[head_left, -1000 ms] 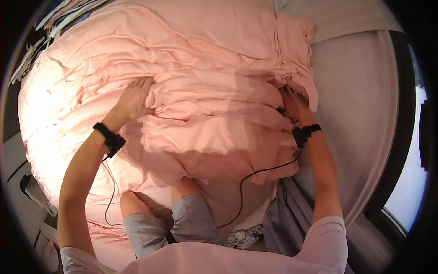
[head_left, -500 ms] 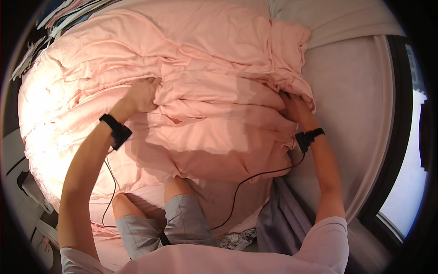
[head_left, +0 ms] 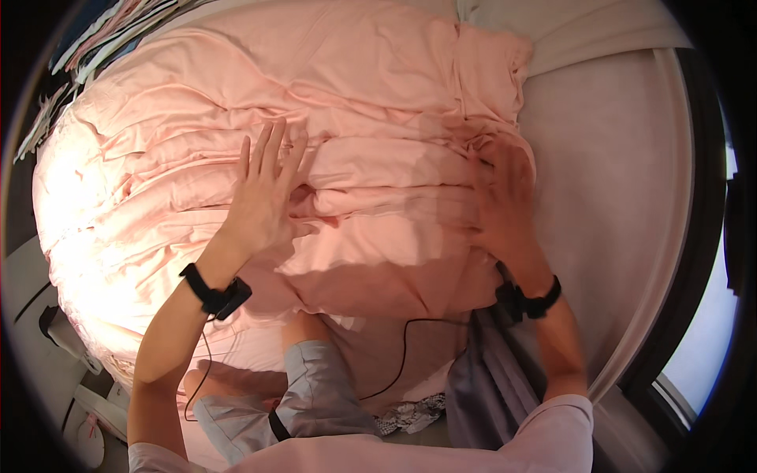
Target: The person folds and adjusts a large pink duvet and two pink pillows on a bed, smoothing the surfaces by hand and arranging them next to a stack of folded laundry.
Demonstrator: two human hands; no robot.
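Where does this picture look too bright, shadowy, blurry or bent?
In the head view, glare washes out the left side of the pink bedding; shadow darkens part of it; the right hand is blurred, the left hand sharper; the dark frame bows along the right.

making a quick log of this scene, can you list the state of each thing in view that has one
Left hand: open, fingers spread
Right hand: open, blurred
Pink bedding: rumpled, bunched into folds
Left wristband: fastened
Right wristband: fastened
Black cable: slack, curved
Grey cloth: draped in folds
Patterned cloth: crumpled
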